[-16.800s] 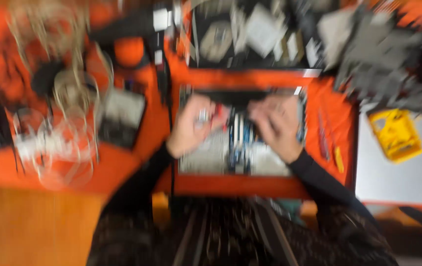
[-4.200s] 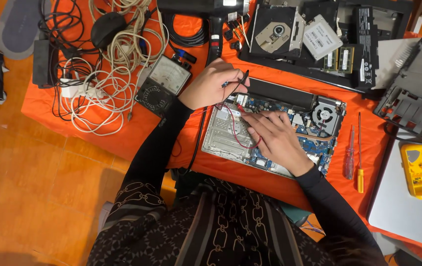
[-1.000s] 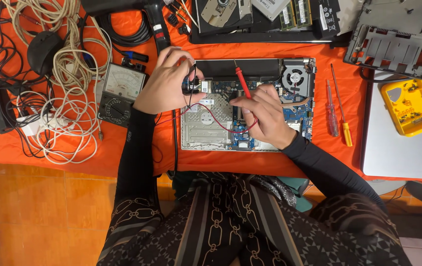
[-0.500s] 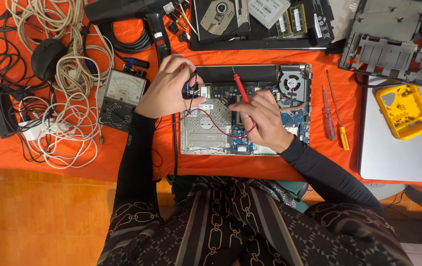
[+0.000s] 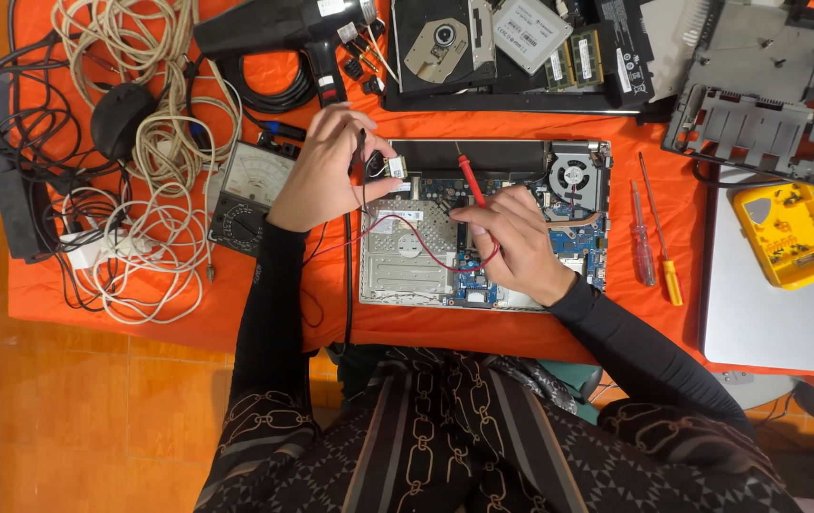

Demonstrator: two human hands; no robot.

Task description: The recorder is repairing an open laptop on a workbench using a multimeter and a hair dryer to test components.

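Observation:
An opened laptop base (image 5: 397, 271) with bare circuit board and a fan (image 5: 573, 174) lies on the orange cloth. My left hand (image 5: 326, 166) pinches a black test probe (image 5: 361, 152) upright at the board's top left corner. My right hand (image 5: 511, 242) grips a red test probe (image 5: 472, 182), its tip down near the board's top middle. A red lead (image 5: 416, 242) curls across the board between my hands. An analogue multimeter (image 5: 250, 195) lies just left of my left hand.
Two screwdrivers (image 5: 654, 237) lie right of the laptop. A yellow parts tray (image 5: 787, 233) sits on a silver laptop lid (image 5: 777, 323). Tangled cables (image 5: 141, 180) fill the left. A heat gun (image 5: 283, 28), an optical drive (image 5: 440, 43) and casing parts (image 5: 758, 114) lie behind.
Over the last second both hands stay on their probes at the board; the view has shifted slightly. Four seconds ago my left hand was reaching further right with the probe.

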